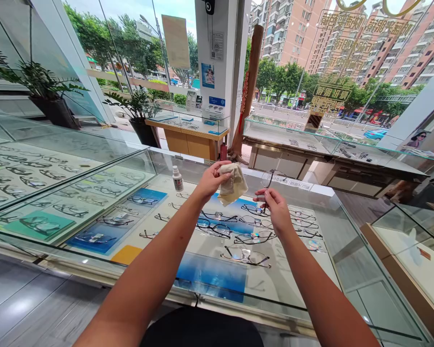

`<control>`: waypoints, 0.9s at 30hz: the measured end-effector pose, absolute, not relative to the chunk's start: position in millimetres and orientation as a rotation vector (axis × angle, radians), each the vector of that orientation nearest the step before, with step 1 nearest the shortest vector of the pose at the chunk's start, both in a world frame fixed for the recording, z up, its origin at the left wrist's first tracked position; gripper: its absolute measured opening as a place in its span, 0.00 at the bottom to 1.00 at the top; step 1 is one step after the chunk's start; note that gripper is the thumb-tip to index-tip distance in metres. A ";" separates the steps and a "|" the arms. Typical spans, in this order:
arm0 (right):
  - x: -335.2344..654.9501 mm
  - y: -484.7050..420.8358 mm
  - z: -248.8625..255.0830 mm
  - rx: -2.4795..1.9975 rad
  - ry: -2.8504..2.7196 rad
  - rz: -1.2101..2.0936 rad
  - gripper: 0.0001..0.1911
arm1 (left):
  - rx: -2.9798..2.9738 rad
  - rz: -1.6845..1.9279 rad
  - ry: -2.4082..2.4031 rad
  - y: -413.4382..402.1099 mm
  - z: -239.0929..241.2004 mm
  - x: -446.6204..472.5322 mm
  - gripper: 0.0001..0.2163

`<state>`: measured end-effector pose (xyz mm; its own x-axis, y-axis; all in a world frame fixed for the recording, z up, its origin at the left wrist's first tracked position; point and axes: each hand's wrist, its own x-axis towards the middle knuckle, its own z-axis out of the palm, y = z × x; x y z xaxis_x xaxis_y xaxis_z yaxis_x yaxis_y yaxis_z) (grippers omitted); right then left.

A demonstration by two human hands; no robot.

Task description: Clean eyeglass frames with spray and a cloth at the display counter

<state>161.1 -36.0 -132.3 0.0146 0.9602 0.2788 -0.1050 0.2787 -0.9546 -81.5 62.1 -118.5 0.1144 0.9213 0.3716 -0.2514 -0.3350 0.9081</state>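
Observation:
My left hand (212, 180) grips a crumpled beige cloth (233, 185) above the glass counter, its lower edge hanging loose. To the right of it, my right hand (273, 205) pinches a pair of eyeglasses (271, 178) with a thin dark frame, held up clear of the glass. Cloth and eyeglasses are apart. A small white spray bottle (177, 179) with a dark label stands upright on the counter, left of my left hand. Under the glass, beneath both hands, lie rows of eyeglasses, among them a dark-framed pair (213, 227) and a thin-rimmed pair (246, 256).
The glass display counter (292, 301) runs across in front of me, with another case section (29, 166) of frames at left. Farther cases (188, 124) stand by the windows, near potted plants (139, 108) and a wooden post (251, 82). One more case (412, 241) is at right.

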 end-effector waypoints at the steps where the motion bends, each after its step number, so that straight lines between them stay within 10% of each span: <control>1: 161.2 -35.8 -132.7 -0.924 -1.255 1.046 0.20 | 1.375 1.430 0.723 62.1 -119.2 -80.5 0.33; 27: 162.6 -32.9 -132.5 -0.969 -1.312 1.044 0.22 | 1.651 1.207 0.947 32.4 -122.6 -44.3 0.27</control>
